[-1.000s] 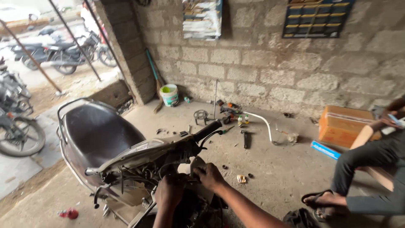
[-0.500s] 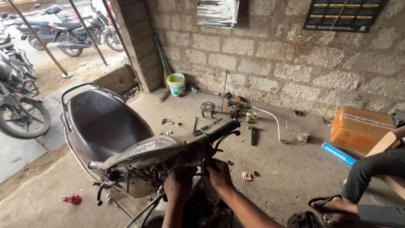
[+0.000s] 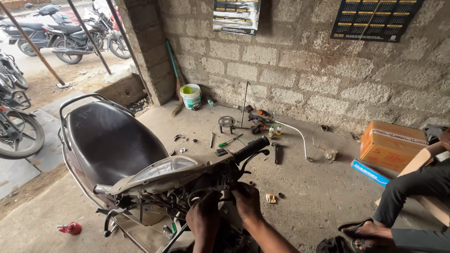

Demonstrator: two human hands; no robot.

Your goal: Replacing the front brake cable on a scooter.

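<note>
Both hands (image 3: 225, 211) curled into scooter wiring (image 3: 187, 199).

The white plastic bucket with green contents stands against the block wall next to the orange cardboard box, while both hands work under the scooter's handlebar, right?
Not quite. In the head view the white plastic bucket stands beside a green-handled broom, far from the orange cardboard box. Both hands do work under the scooter's handlebar.

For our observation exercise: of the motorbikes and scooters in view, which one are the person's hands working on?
The scooter with the black seat, indoors on the concrete floor. Both the left hand and right hand are in its handlebar wiring; the other bikes stand outside, untouched.
</note>
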